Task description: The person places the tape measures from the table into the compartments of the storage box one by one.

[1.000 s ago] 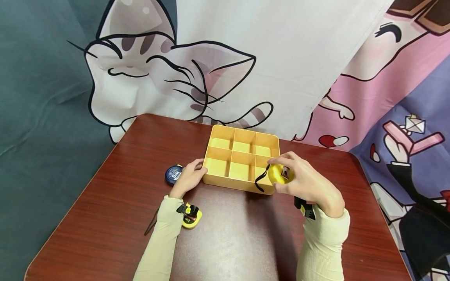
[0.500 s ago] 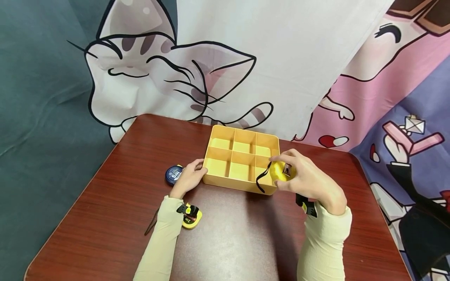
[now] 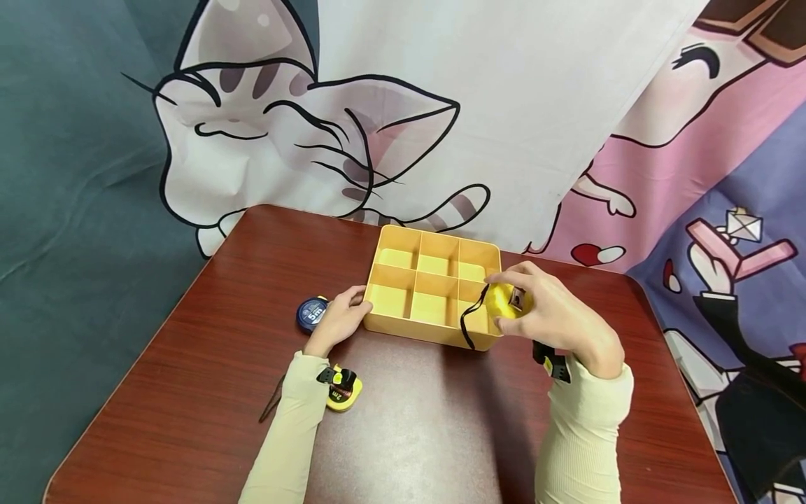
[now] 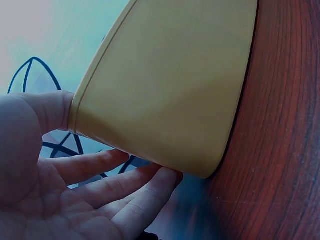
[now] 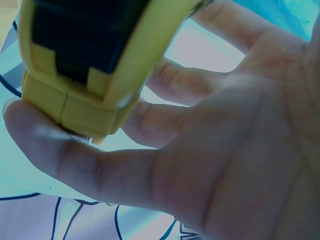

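My right hand point(image 3: 557, 311) grips a yellow tape measure point(image 3: 502, 301) from above, over the front right compartment of a yellow six-compartment box point(image 3: 428, 332). A black wrist strap point(image 3: 464, 327) dangles from it across the box's front wall. In the right wrist view, the tape measure's yellow case point(image 5: 75, 102) lies against the fingers, its dark side showing. My left hand point(image 3: 340, 318) touches the box's front left corner. From the left wrist, the thumb sits at the rim and the loosely extended fingers point(image 4: 117, 185) rest along the outer wall point(image 4: 170, 90).
A blue tape measure point(image 3: 310, 314) lies left of the left hand, partly covered by it. Under the left wrist is a second yellow tape measure point(image 3: 343, 396), with a brown strap point(image 3: 272, 399) showing beyond the sleeve. Cartoon-printed cloth point(image 3: 504, 105) hangs behind the brown table point(image 3: 208, 357).
My right hand has shifted slightly right and away from me, carrying the yellow tape measure. Its strap now hangs lower over the box's front wall. The left hand and the box stay put.
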### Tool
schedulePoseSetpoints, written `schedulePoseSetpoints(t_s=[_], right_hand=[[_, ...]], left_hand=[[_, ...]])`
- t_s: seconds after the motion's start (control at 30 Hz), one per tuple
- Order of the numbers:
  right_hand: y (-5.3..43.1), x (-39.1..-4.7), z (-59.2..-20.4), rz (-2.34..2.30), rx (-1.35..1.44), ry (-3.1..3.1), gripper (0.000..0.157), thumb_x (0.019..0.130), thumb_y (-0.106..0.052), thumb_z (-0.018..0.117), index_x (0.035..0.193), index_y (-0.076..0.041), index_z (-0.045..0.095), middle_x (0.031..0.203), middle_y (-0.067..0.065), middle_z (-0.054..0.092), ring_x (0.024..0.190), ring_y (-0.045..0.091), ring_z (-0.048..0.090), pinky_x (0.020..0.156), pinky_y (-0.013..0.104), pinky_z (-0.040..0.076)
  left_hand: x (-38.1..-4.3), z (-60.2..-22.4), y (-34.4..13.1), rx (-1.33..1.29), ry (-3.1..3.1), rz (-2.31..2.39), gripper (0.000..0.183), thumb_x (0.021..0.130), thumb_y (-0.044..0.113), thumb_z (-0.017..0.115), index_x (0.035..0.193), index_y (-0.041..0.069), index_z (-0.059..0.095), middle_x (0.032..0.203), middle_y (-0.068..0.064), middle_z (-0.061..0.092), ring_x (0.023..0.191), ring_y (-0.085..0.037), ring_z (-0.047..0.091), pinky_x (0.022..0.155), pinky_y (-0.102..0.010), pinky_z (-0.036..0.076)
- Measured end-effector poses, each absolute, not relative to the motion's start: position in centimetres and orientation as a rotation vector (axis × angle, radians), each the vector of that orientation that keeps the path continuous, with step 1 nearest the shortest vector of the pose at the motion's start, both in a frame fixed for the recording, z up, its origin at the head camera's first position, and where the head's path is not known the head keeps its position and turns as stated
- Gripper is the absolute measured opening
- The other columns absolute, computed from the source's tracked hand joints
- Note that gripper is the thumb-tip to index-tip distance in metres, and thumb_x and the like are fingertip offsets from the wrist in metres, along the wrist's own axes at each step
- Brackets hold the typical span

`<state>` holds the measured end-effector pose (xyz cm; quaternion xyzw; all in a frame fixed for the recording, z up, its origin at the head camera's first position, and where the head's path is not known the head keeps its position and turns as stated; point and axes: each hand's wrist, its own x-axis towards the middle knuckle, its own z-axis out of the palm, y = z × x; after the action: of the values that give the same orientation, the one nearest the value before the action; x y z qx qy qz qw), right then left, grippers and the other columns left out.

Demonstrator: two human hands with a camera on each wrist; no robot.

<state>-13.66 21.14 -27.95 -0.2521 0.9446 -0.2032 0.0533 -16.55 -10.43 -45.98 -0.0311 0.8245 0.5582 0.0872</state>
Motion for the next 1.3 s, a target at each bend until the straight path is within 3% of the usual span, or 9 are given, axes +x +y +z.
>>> schedulePoseSetpoints(t_s=[0.93,1.3], right_hand=[[21.2,-14.7,-27.5,-0.615,-0.787,2.89,0.048,0.072,-0.021,0.071,0.118,-0.018,0.058,0.1,-0.001,0.048,0.085,0.017,0.044,0.074,0.033,0.036],[21.7,-15.4,-27.3,-0.631,-0.776,2.882,0.046,0.073,-0.019,0.07,0.118,-0.018,0.06,0.095,-0.001,0.046,0.073,0.017,0.044,0.062,0.029,0.038]], left_hand=[[-16.5,-45.9,-10.4,-0.102,2.445,1.662,0.052,0.086,0.024,0.051,0.135,0.01,0.044,0.124,-0.012,0.057,0.114,-0.024,0.054,0.095,-0.041,0.04],[-16.7,-46.1,-10.3,-0.097,2.448,1.656,0.052,0.086,0.024,0.051,0.135,0.01,0.044,0.124,-0.012,0.057,0.115,-0.024,0.053,0.096,-0.041,0.04]])
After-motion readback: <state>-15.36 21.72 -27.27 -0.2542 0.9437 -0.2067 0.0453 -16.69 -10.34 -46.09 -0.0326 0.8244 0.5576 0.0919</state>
